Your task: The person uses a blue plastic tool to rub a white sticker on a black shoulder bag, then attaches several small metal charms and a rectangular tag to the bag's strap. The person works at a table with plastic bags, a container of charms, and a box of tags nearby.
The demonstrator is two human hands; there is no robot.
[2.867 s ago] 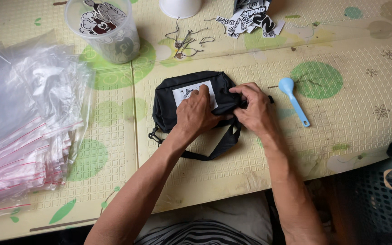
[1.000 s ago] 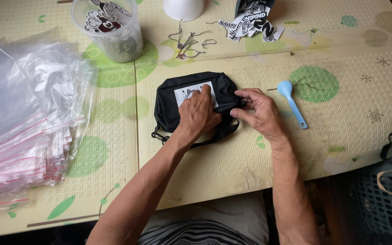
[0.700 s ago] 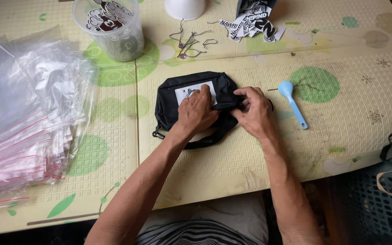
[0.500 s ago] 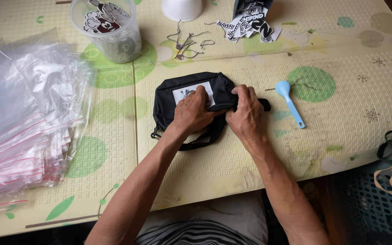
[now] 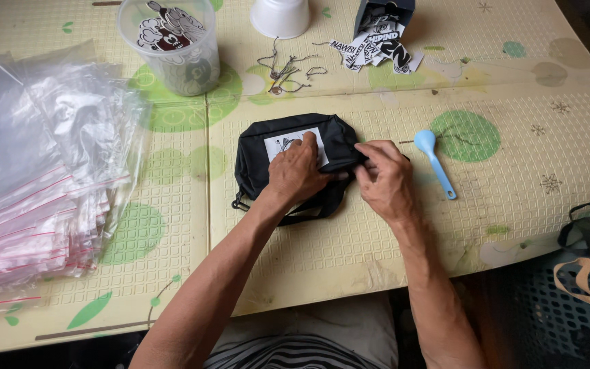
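**Pressing the pouch flat while its end was pinched**

Lying in the middle of the worktop (image 5: 513,225), the black pouch (image 5: 257,147) was held down by the left hand (image 5: 296,171), fingers pressed flat across its white label (image 5: 276,145). Its right end was pinched by the right hand (image 5: 384,179). Steady downward pressure was judged best, so that the fabric was kept from sliding. A blue spoon (image 5: 435,161) lay just beside.

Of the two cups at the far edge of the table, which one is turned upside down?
The plain white cup, beside the metal hooks, stands mouth-down. The clear plastic cup to its left stands upright, with black-and-white picture stickers inside.
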